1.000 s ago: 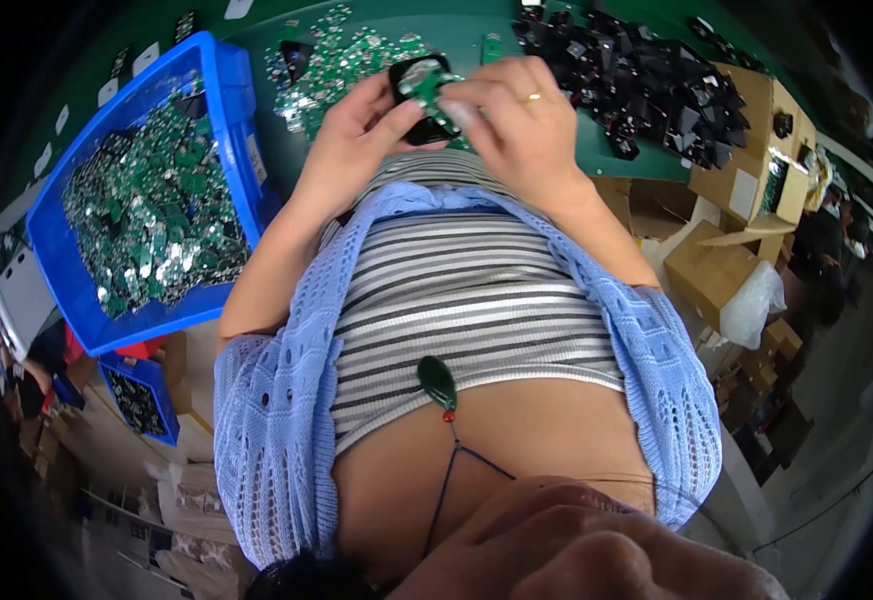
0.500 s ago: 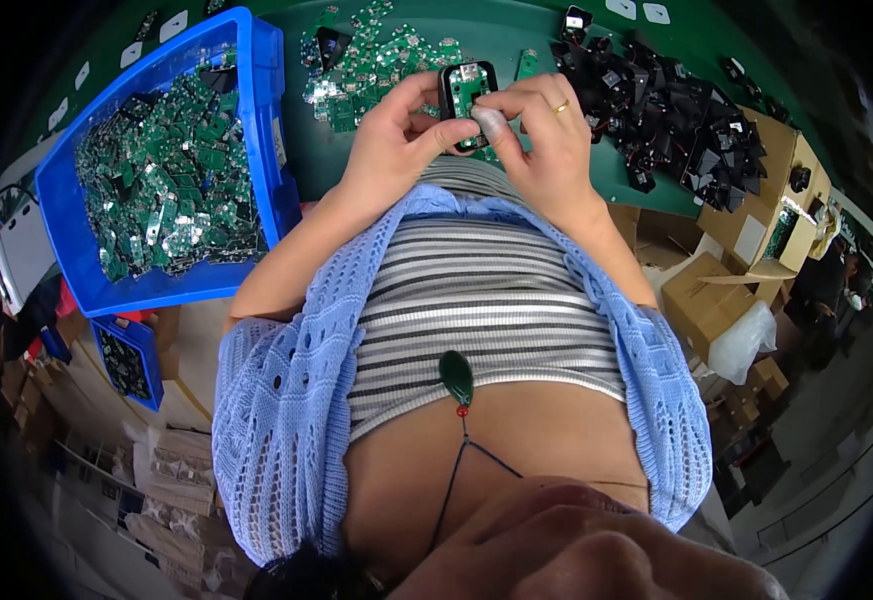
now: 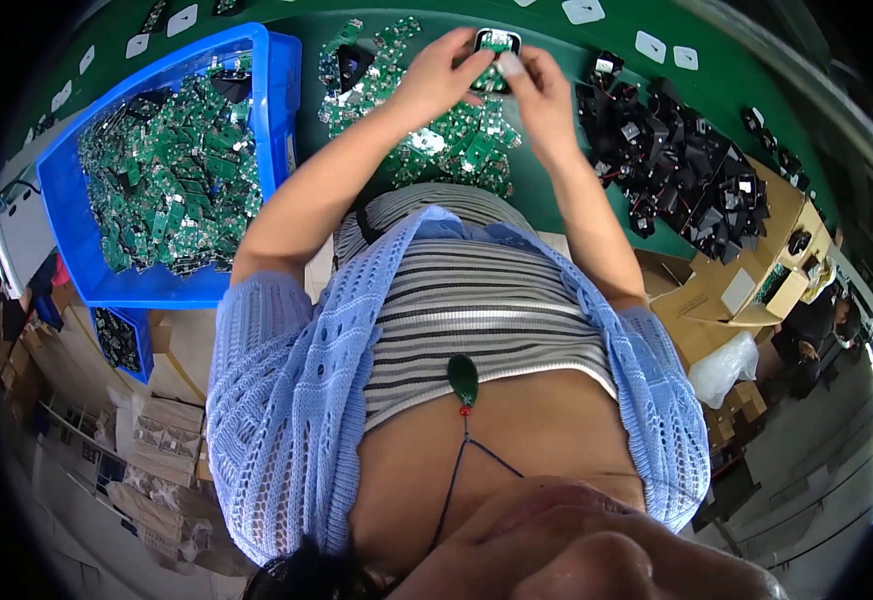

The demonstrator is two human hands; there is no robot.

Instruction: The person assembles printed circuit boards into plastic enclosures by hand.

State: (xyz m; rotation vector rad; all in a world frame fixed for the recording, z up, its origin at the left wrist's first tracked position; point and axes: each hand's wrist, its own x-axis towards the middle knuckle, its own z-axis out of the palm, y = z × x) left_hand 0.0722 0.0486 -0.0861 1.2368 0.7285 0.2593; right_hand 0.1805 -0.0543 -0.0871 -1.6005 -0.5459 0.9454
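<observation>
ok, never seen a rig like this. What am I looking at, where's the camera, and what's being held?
No machine here: a person works with two bare hands. The view is from the left of two fisheye cameras worn on the head, looking down, so straight edges bend and the striped top fills the middle. The left hand and right hand together hold a small dark case with a green board in it. On the green table lie loose circuit boards, with black parts heaped to the right. A blue bin full of boards stands at left.
</observation>
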